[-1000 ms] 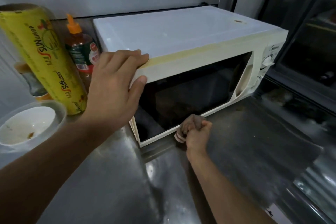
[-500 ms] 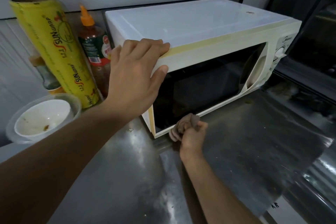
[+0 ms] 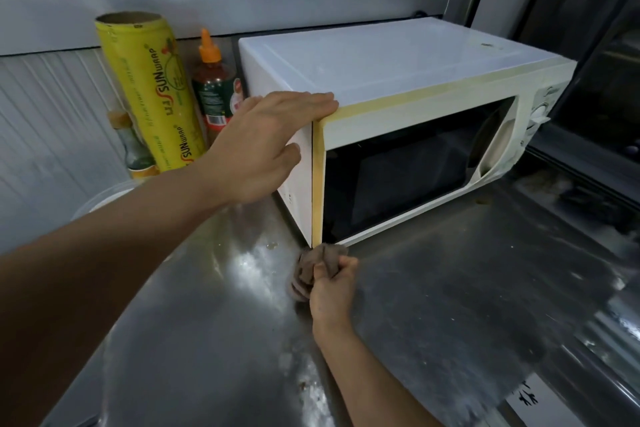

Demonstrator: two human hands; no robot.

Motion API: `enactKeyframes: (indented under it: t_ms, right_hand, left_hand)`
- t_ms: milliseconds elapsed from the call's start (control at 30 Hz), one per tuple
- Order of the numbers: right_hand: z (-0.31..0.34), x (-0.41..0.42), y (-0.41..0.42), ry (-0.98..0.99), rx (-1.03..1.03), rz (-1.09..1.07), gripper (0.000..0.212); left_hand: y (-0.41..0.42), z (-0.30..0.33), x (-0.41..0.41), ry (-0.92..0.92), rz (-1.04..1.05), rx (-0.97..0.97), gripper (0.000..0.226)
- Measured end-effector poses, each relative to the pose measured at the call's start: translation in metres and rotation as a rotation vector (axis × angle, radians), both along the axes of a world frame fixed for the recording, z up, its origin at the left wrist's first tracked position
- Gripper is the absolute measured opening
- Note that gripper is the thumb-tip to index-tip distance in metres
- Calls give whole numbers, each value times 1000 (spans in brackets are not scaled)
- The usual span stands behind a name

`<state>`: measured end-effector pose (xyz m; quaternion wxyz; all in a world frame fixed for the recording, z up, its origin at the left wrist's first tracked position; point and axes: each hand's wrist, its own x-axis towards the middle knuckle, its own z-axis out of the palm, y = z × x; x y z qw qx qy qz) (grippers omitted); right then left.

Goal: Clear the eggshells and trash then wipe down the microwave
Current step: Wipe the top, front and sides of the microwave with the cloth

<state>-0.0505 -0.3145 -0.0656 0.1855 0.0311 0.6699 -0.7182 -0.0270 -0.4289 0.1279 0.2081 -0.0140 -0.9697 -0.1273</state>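
One head-worn view looks forward and down from close above the steel table [image 3: 450, 305]. It faces the microwave [image 3: 398, 73] near its front left corner, with the window ledge [image 3: 207, 10] behind and both forearms reaching in from below.
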Motion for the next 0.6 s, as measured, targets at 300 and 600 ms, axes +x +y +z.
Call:
enactKeyframes:
  t_ms: [300,600]
  right_hand:
    - [78,14,17,709,51,-212,27]
    - [117,-11,-26,958,128,-398,28]
  left_hand:
    - [-9,16,5,-128,26,-65,61]
    - [-12,17,8,-156,11,-14,72]
